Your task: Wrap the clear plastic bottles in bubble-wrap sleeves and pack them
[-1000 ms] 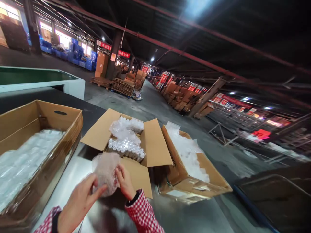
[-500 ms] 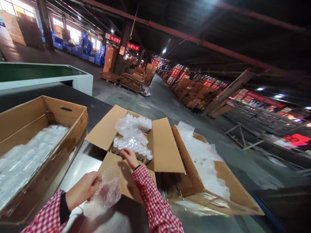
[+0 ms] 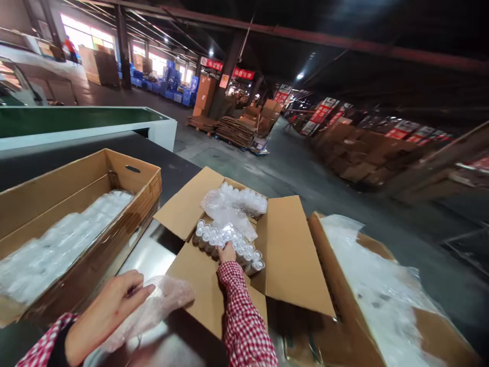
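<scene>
Left hand (image 3: 105,313) lay low at the near edge of the shiny grey metal table (image 3: 147,257), fingers curled loosely over a crumpled clear bubble-wrap bag (image 3: 160,303), pinning it against the tabletop; the bag stuck out to the right of the fingertips, just beside the near flap of the open brown cardboard box (image 3: 202,278). Right hand (image 3: 228,253), in a red-and-white checked sleeve (image 3: 240,316), was reaching into that box and touching the near row of small clear glass jars with silvery tops (image 3: 225,239); the fingers were hidden behind the back of the hand, so couldn't tell how far they were closed or whether they gripped a jar. Jars stood packed upright in the box, and a further batch behind them sat under loose clear plastic wrap (image 3: 233,204). Left of the table's bare strip was a long open cardboard tray (image 3: 126,176) full of clear wrapped items. Right was another open cardboard carton (image 3: 344,306) lined with white plastic film.
</scene>
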`<state>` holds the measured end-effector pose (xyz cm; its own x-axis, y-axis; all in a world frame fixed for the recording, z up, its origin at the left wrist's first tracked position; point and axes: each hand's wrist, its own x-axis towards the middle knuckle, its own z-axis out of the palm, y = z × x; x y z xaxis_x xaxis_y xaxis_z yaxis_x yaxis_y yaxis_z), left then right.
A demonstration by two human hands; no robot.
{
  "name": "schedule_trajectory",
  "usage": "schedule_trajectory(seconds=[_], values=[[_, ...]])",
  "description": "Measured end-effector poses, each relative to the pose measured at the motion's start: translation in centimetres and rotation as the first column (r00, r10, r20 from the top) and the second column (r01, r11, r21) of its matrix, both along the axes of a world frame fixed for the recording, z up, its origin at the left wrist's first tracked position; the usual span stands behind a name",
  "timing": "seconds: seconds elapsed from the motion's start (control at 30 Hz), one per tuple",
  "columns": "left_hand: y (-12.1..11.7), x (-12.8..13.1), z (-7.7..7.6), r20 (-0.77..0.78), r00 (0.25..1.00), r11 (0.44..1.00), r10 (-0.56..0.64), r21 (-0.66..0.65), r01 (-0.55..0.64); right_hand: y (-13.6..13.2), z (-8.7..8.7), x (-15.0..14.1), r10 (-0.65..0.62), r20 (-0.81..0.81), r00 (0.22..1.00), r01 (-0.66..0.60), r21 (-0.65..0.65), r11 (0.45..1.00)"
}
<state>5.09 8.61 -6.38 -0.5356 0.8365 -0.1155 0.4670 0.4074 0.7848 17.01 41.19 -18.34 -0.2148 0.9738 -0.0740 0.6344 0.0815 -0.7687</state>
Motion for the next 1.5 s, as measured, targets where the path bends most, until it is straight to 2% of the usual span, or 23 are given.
schedule_trajectory(seconds=[0.1, 0.2, 0.3, 0.4, 0.47, 0.53, 0.6, 0.67, 0.77, 0.83, 0.93, 1.0, 1.07, 1.17, 1.23, 1.33, 1.43, 1.5], values=[[-0.9, 0.0, 0.1, 0.007, 0.999, 0.999, 0.042, 0.010, -0.042, 0.0, 1.3, 0.9, -0.073, -0.143, 0.987, 0.079, 0.039, 0.996], [-0.6, 0.5, -0.4, 0.259, 0.965, 0.995, 0.044, 0.077, -0.066, -1.6, 4.4, 2.5, -0.079, -0.353, 0.932, 0.113, 0.076, 0.991], [1.1, 1.4, -2.2, 0.460, 0.885, 0.989, 0.069, 0.082, -0.120, -6.6, 8.5, 4.7, 0.023, -0.572, 0.820, 0.059, 0.124, 0.990], [3.1, 2.6, -4.3, 0.483, 0.874, 0.989, 0.053, 0.098, -0.114, -13.5, 11.0, 6.6, 0.136, -0.720, 0.680, -0.059, 0.132, 0.990], [3.9, 3.5, -5.0, 0.486, 0.873, 0.989, 0.022, 0.116, -0.089, -17.4, 11.0, 7.4, 0.184, -0.762, 0.621, -0.170, 0.097, 0.981], [3.9, 4.2, -4.9, 0.500, 0.866, 0.991, -0.009, 0.119, -0.058, -19.8, 10.1, 8.3, 0.195, -0.774, 0.603, -0.241, 0.056, 0.969], [3.2, 4.6, -4.1, 0.504, 0.864, 0.993, -0.016, 0.106, -0.044, -20.7, 9.2, 9.5, 0.196, -0.756, 0.624, -0.251, 0.044, 0.967], [2.2, 4.8, -3.0, 0.421, 0.907, 0.992, -0.018, 0.120, -0.036, -21.0, 9.1, 10.9, 0.200, -0.698, 0.688, -0.197, 0.086, 0.977], [1.0, 5.3, -1.5, 0.209, 0.977, 0.983, -0.037, 0.185, -0.002, -21.7, 10.5, 12.6, 0.206, -0.619, 0.758, -0.086, 0.218, 0.972], [0.6, 5.6, -1.1, 0.168, 0.984, 0.973, -0.053, 0.228, 0.014, -23.0, 12.0, 13.2, 0.234, -0.650, 0.723, -0.071, 0.266, 0.961], [0.5, 6.3, -1.0, 0.221, 0.970, 0.957, -0.105, 0.287, 0.038, -25.0, 13.6, 13.2, 0.314, -0.705, 0.636, -0.192, 0.249, 0.949], [0.3, 6.6, -1.3, 0.257, 0.956, 0.951, -0.140, 0.304, 0.058, -25.6, 13.6, 13.1, 0.343, -0.713, 0.612, -0.264, 0.224, 0.938], [-0.1, 6.9, -1.7, 0.275, 0.948, 0.953, -0.162, 0.292, 0.078, -25.6, 12.9, 13.1, 0.336, -0.695, 0.636, -0.264, 0.214, 0.941], [-0.7, 7.6, -1.9, 0.242, 0.955, 0.958, -0.174, 0.266, 0.107, -25.3, 11.3, 13.5, 0.301, -0.598, 0.743, -0.183, 0.251, 0.950], [-1.1, 8.2, -1.7, 0.202, 0.964, 0.956, -0.173, 0.268, 0.116, -25.6, 10.4, 13.8, 0.311, -0.542, 0.780, -0.170, 0.295, 0.940], [-1.4, 9.2, -0.9, 0.142, 0.980, 0.958, -0.142, 0.271, 0.100, -26.5, 9.8, 13.9, 0.425, -0.467, 0.776, -0.282, 0.345, 0.895], [-1.4, 10.0, -0.3, 0.109, 0.987, 0.963, -0.114, 0.257, 0.082, -27.2, 9.6, 13.7, 0.553, -0.295, 0.779, -0.424, 0.401, 0.812], [-1.3, 10.3, -0.4, 0.078, 0.990, 0.959, -0.118, 0.266, 0.093, -27.4, 9.3, 13.5, 0.600, -0.158, 0.784, -0.476, 0.469, 0.744]])
